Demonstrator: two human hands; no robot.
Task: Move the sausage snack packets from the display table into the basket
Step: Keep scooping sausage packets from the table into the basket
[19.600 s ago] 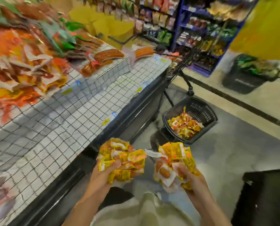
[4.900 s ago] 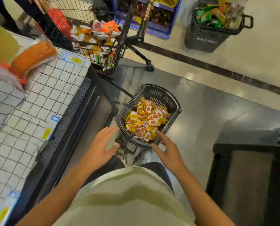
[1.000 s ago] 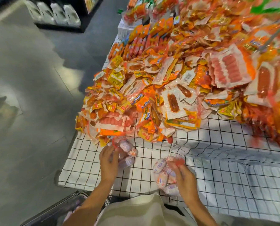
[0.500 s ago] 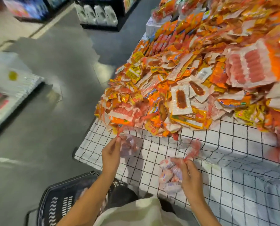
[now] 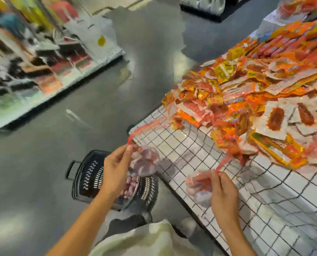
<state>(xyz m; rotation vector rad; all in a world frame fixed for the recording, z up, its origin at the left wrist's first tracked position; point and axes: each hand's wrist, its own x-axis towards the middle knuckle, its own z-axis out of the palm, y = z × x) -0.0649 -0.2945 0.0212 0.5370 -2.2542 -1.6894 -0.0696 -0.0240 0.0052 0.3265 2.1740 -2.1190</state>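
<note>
Left hand (image 5: 115, 172) grips a blurred pink net bag of sausages (image 5: 144, 163) above the black basket (image 5: 87, 174); right hand (image 5: 222, 191) pinches a second bag (image 5: 198, 183) over the display table (image 5: 191, 145) edge.

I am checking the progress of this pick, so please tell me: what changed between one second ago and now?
Both hands have lifted their red mesh bags of small pinkish sausages off the checked white tablecloth. The left hand now holds its bag over the black plastic basket on the floor; the right hand holds its bag at the table edge. The pile of orange and yellow snack packets stayed.
</note>
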